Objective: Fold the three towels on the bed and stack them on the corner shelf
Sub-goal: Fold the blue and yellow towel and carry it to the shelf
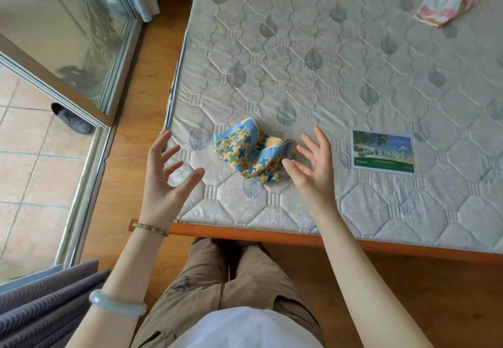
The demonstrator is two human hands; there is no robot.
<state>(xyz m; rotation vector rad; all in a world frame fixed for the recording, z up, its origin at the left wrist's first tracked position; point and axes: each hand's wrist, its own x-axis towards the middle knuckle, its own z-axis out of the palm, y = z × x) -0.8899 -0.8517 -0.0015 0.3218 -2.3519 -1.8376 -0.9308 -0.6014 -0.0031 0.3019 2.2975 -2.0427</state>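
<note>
Both hands, left (pixel 166 176) and right (pixel 313 162), hover spread and empty beside the crumpled blue towel (pixel 251 151); next, grasp and flatten it.

A home bedroom is shown. A bare quilted mattress (pixel 340 81) is laid on an orange wooden bed frame (pixel 272 234) over a wood-plank floor (pixel 141 108). A glass sliding door (pixel 68 34) is seen opening onto a tiled balcony (pixel 30 173), where a shoe (pixel 72 119) is left, and a grey curtain (pixel 40 307) is hung beside it.
</note>
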